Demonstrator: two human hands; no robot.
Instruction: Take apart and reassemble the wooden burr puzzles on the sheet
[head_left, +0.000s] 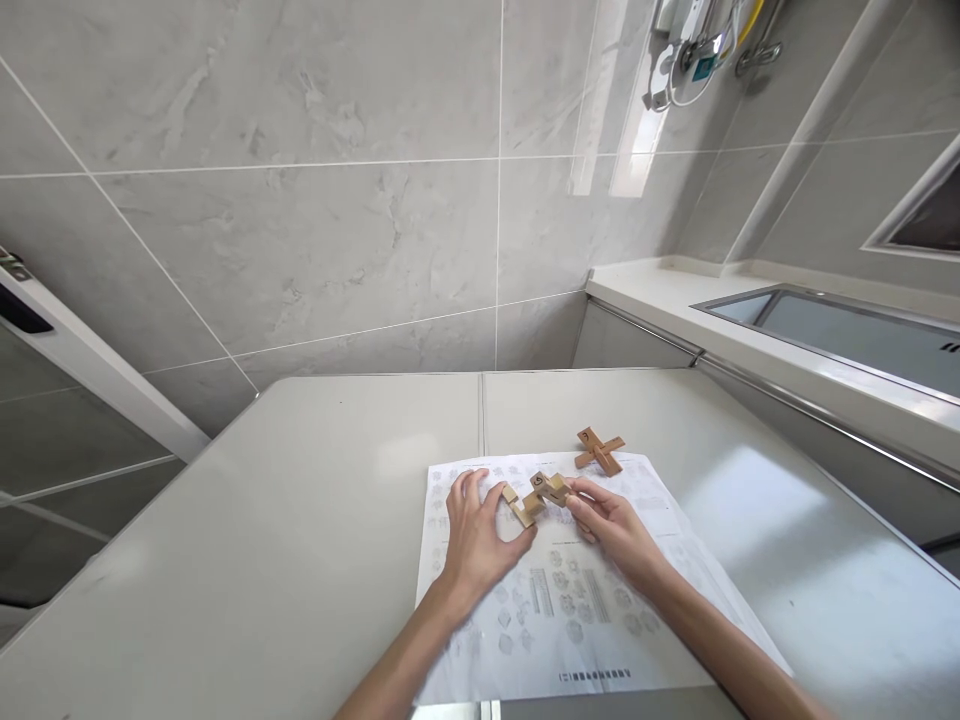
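Note:
My left hand (480,535) grips a pale notched wooden puzzle piece (514,503) between thumb and index finger, its other fingers resting toward the paper. From the other side, my right hand (613,522) pinches a pale wooden block (556,489) that carries a dark mark on one face. The two pale parts meet or nearly meet; I cannot tell whether they interlock. Beyond my right hand lies a darker brown cross of joined wooden pieces (598,452), at the sheet's upper edge. Under both hands is a white instruction sheet (517,665) printed with small grey diagrams.
The sheet lies on a pale table (300,560) with a seam across its top. Behind stands a grey tiled wall (315,240). At the right is a white counter (667,290) with an inset sink (847,330). A white-framed door (112,350) stands at the left.

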